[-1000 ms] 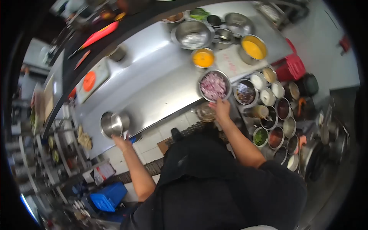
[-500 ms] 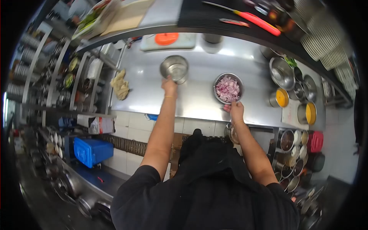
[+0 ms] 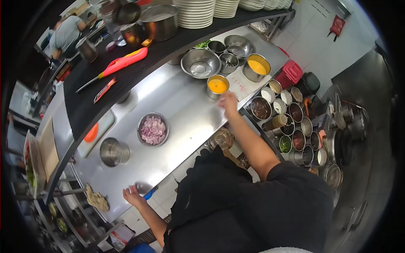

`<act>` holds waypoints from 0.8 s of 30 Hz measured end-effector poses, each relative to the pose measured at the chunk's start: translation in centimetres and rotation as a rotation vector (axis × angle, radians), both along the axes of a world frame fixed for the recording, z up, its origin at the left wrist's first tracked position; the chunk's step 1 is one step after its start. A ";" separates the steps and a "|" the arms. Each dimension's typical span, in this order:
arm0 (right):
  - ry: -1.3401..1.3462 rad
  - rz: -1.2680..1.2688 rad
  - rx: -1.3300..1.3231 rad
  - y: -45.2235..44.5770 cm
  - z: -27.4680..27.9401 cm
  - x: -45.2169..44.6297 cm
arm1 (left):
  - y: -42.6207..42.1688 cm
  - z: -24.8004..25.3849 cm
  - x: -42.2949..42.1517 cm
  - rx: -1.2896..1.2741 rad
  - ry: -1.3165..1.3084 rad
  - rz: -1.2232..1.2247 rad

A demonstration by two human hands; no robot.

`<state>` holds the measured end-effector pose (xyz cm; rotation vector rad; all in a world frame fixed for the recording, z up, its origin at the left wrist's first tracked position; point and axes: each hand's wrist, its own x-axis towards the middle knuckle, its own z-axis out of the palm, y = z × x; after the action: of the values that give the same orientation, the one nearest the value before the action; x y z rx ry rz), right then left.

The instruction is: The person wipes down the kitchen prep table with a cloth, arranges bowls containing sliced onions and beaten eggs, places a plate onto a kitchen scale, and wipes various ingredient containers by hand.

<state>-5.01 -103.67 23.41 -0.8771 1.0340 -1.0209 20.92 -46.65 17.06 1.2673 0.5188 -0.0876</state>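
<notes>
Onion bowl (image 3: 143, 120) now released, right hand (image 3: 229, 103) perhaps touching pot (image 3: 213, 95)

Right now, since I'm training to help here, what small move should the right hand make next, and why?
I'd likely have the right hand grasp the small pot of orange liquid: it is right beside that pot, contact unclear, while the bowl of onions stands unheld on the steel table.
</notes>
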 end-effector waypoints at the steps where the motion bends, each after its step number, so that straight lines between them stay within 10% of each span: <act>1: -0.069 -0.214 0.061 -3.4 1.0 -0.7 | -0.1 1.0 -0.2 0.019 0.003 0.036; 14: -0.203 -0.786 0.140 -35.6 -12.7 -15.0 | -10.1 4.2 -1.2 0.212 -0.055 -0.188; 19: 0.130 -1.010 0.167 -30.1 -4.8 -11.9 | -19.7 6.0 -2.7 0.146 0.222 -0.663; 24: 0.231 -0.907 0.002 -29.8 -2.1 -14.2 | -23.7 3.6 -1.3 0.152 0.208 -0.628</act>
<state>-19.19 -133.46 21.33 -0.5090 1.6939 -1.6858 19.57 -70.36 20.62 1.5435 0.2895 -0.7231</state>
